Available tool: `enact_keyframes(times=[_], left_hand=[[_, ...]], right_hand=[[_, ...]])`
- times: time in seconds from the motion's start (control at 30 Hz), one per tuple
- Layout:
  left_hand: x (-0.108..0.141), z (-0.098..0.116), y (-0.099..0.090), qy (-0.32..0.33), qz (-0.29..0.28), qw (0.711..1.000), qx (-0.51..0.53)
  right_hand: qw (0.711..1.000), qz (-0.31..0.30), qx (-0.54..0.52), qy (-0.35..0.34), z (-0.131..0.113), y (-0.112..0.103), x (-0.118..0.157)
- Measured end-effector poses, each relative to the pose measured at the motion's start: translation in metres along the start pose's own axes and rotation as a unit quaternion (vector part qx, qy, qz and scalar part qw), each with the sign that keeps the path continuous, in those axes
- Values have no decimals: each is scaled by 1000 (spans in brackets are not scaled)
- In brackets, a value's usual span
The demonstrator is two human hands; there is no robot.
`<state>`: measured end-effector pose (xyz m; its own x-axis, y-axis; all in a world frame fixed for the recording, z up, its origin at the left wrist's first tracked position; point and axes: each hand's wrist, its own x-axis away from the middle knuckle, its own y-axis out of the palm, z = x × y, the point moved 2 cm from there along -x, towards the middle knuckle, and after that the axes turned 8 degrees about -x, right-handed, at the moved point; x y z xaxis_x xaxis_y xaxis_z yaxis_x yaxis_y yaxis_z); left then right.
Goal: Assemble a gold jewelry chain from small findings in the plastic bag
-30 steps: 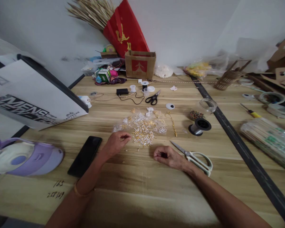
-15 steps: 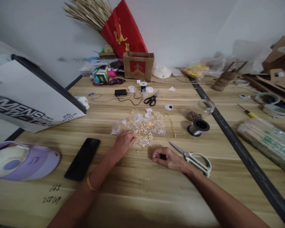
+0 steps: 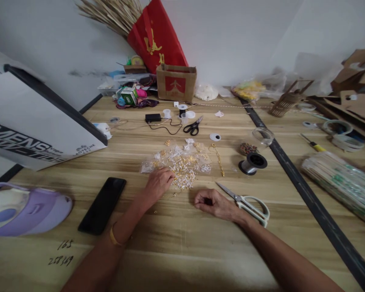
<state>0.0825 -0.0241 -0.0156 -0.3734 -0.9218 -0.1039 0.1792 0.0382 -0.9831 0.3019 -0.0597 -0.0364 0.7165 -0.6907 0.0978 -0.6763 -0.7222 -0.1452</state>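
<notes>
My left hand [image 3: 159,181] rests at the left edge of a pile of small gold and silver beads [image 3: 184,173], its fingers closed; what they pinch is hidden. Curled on the wood, my right hand [image 3: 212,201] has thumb and fingertips together, and anything between them is too small to make out. Between the hands lies a thin gold chain [image 3: 170,196]. Small plastic bags of findings [image 3: 176,152] lie behind the pile. A thicker gold chain [image 3: 219,161] is to their right. White-handled scissors [image 3: 248,204] lie beside my right wrist.
A black phone [image 3: 102,206] and purple visor [image 3: 36,209] lie left. Black scissors [image 3: 193,126] and a paper bag [image 3: 176,84] stand farther back. At right are a wire spool [image 3: 253,163], a bead jar [image 3: 248,148] and packed sticks [image 3: 340,182]. A white box [image 3: 42,125] leans left.
The whole view has shifted slightly, with objects a little farther left in the picture. Both hands keep nearly the same place and pose.
</notes>
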Motion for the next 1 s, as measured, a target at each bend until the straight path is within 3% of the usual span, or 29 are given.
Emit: enact_keyframes(times=[0.13, 0.3, 0.63, 1.0], left_hand=[[0, -3, 2, -7, 40, 998, 38], [1, -8, 6, -51, 84, 982, 161], [0, -20, 9, -123, 92, 903, 401], [-2, -22, 0, -181, 104, 835, 509]], right_hand=[[1000, 4, -10, 5, -2, 0, 0], [1000, 6, -2, 9, -2, 1, 0], [1000, 0, -5, 1, -3, 1, 0], [1000, 2, -14, -3, -4, 1, 0]])
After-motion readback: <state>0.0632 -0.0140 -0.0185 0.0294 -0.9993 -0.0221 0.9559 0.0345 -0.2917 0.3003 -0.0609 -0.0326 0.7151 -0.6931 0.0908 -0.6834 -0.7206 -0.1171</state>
